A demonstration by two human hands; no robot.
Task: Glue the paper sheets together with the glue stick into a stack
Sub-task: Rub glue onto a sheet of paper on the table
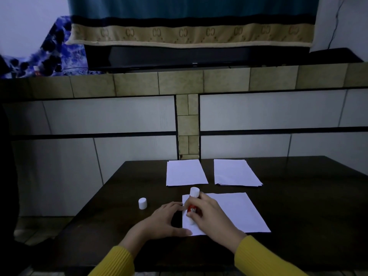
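1. Right hand (pixel 209 214) grips the uncapped glue stick (pixel 192 206), long axis tilted, tip on the near sheet's (pixel 239 212) left edge.
2. Left hand (pixel 167 220), fingers spread flat, presses that edge beside the stick.
3. Two paper piles (pixel 186 172) lie beyond.

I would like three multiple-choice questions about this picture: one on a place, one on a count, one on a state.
1. Where is the white cap?
A. On the table, left of the near sheet
B. On the glue stick
C. On the far right paper pile

2. How many separate lots of paper lie on the table?
A. One
B. Three
C. Five

3. What is the right hand doing?
A. Resting open on the table
B. Gripping the glue stick
C. Lifting a sheet

Key: 1 A, the cap stands alone on bare wood. 2 B, the near sheet, a far left pile and a far right pile. 3 B, its fingers curl round the glue stick over the near sheet, while the left hand presses that sheet's edge.
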